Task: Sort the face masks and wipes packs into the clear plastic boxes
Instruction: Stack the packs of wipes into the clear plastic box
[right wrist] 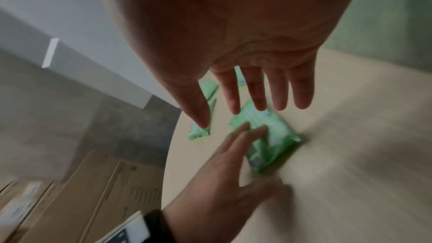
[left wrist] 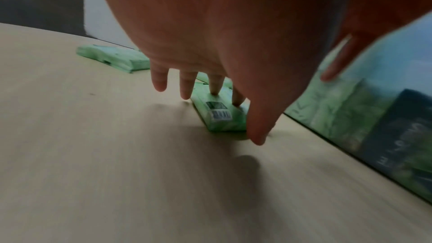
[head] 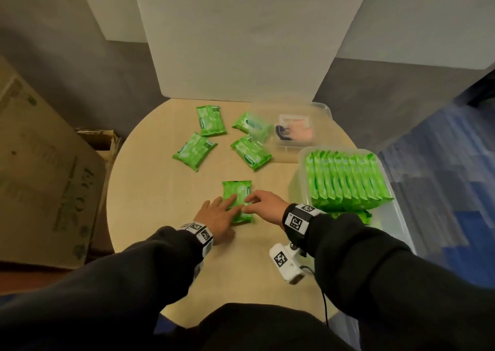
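Grey walls and a white panel are standing behind the round pale wood surface you are leaning over, with cardboard boxes sitting on the floor to your left. Your left hand is lying flat with straight fingers pressing on the near end of a green wipes pack at the middle of the surface, just in front of you. Your right hand is hovering at the same pack with its fingers spread and relaxed, gripping nothing; the wrist views are blurred, so it is probably touching the pack's right edge, though you cannot be sure. Four more wipes packs are lying loose farther back on the surface. At your right, a clear plastic box is holding a row of green packs standing on edge, and behind it a second clear box is holding what looks like a face mask packet.
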Demonstrator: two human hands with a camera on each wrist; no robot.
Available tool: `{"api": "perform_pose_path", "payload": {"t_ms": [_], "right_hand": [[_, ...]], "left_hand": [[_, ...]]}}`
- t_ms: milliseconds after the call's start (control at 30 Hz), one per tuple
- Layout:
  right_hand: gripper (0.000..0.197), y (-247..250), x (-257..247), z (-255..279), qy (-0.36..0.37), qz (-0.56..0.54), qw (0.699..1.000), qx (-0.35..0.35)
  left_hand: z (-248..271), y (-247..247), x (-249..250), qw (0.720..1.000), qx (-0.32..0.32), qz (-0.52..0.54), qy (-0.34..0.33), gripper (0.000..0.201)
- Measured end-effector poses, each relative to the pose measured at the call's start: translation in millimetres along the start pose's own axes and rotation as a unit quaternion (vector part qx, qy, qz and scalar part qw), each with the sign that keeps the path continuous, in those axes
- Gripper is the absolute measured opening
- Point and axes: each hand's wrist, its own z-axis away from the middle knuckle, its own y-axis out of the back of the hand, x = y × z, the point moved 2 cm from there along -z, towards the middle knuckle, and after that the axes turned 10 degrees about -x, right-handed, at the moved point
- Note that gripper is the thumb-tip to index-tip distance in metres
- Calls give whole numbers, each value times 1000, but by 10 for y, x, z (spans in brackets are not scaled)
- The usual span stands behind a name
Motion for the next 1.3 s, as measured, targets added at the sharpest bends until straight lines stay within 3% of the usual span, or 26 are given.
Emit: {"api": "perform_pose_path", "payload": {"t_ms": [100,267,333,467,633,767,933,1067,1200,1300], "right_hand": [[43,-197,-8,-261,-44,-70,997,-7],[62,-149,-53,-677,-48,6,995,83],[74,-30,-80,-845,-42,69,991,111],[91,174,-108,-1161,-41,160,978,125],[99,280,-139,-1469,-72,233,962,121],[96,247,-145,-1545,-101,239,959,111],[67,-3,-187,-1366,-87,384,901,182],[51,-160,-57,-1273,-39,374,903,210],[68,-267,32,-1267,-25,306,925,225],[64,-258,-23,-1258,-33,305,926,217]], "left_hand": [[95,22,-370,999,23,30,12,69],[135,102,-806,992,85,76,55,48],[150,87,-896,986,100,116,69,53],[215,3,-918,988,70,124,51,81],[329,-103,-845,994,53,80,60,71],[326,-87,-930,994,58,64,68,60],[215,30,-1173,993,47,53,99,57],[149,121,-1224,986,63,92,121,59],[152,79,-1217,981,48,129,136,77],[196,42,-1213,976,34,159,142,76]]}}
